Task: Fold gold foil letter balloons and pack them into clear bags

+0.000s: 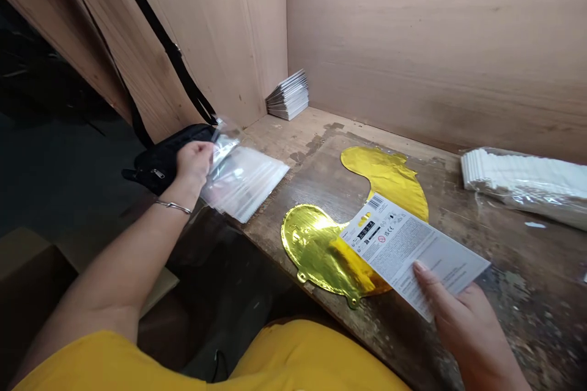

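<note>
My right hand grips a printed card by its lower end, thumb on top, the small text and barcode side facing up. Under the card's far end lies a flat gold foil balloon, curved with rounded ends and small tabs on its edge. At the left, my left hand is closed, pinching the edge of a clear plastic bag. That bag is lifted over a stack of clear plastic bags at the table's edge.
A black pouch with a strap hangs beside the left panel. White cards stand stacked in the back corner. A clear package of white sticks lies at the right. Below the worn wooden table, an open cardboard box stands at the lower left.
</note>
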Demonstrator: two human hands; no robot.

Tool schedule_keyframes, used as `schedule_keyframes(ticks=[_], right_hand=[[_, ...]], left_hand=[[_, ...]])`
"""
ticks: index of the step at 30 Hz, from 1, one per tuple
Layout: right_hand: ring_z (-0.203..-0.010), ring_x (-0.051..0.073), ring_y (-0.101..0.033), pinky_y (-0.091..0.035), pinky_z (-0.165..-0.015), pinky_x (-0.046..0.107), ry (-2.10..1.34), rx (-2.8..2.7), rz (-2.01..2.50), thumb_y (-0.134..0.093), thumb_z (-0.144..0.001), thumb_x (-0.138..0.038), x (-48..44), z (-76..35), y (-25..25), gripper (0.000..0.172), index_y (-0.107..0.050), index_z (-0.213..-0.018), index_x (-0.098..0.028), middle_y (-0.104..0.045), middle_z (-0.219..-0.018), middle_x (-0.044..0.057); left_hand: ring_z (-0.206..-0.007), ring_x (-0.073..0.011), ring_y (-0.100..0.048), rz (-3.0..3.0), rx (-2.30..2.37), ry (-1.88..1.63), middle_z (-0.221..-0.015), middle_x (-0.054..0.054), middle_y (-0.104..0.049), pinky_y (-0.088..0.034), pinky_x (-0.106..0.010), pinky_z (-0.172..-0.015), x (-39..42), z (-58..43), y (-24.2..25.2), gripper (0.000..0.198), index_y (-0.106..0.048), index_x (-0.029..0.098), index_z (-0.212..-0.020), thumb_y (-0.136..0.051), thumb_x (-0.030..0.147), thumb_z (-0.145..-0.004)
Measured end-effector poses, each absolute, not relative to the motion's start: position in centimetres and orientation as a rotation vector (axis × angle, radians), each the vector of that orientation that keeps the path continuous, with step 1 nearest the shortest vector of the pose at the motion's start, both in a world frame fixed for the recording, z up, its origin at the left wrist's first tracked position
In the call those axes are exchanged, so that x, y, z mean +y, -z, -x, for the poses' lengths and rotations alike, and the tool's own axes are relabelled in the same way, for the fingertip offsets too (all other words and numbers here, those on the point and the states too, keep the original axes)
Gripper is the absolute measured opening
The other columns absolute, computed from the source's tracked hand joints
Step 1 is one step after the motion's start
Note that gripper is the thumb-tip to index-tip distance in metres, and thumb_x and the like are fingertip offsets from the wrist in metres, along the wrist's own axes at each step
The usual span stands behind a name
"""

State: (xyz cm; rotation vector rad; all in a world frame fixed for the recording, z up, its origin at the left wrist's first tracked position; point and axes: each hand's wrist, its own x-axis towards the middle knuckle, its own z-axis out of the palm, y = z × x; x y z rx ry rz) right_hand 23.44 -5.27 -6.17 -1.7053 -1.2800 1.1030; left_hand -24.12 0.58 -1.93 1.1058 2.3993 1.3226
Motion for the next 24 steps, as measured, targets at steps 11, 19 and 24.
schedule_keyframes(ticks=[11, 19, 24], right_hand=[[-0.115, 0.036, -0.063, -0.054, -0.097, 0.053, -0.577, -0.735, 1.504, -0.072, -0.072, -0.036, -5.5, -28.3, 3.7, 0.046, -0.067, -0.116, -0.023, -0.069, -0.122, 0.009], [-0.11, 0.036, -0.065, -0.05, -0.099, 0.055, -0.697, -1.144, 1.681, -0.072, -0.076, -0.046, -9.1, -32.4, 5.9, 0.042, -0.072, -0.105, -0.017, -0.074, -0.11, 0.012], [-0.11, 0.035, -0.065, -0.047, -0.102, 0.053, -0.41, -1.228, 1.755, -0.066, -0.079, -0.043, -6.9, -31.9, 6.8, 0.038, -0.073, -0.102, -0.013, -0.074, -0.107, 0.015]], left_hand=[[-0.092, -0.0185, -0.066, -2.311, 1.082, -0.983, -0.097, -0.006, -0.073, -0.051, -0.031, -0.087, -2.9, 0.0, 5.7, 0.022, -0.069, 0.02, -0.087, -0.049, 0.027, -0.095], [-0.115, -0.0258, -0.058, -2.515, 1.048, -0.434, -0.13, -0.013, -0.06, -0.045, -0.041, -0.1, 1.0, -3.3, 7.3, 0.037, -0.056, 0.016, -0.128, -0.052, 0.03, -0.093], [-0.146, -0.0333, -0.022, -2.657, 1.05, -0.038, -0.158, -0.015, -0.028, -0.02, -0.051, -0.118, 1.8, -4.3, 8.3, 0.063, -0.032, 0.012, -0.149, -0.048, 0.04, -0.096]])
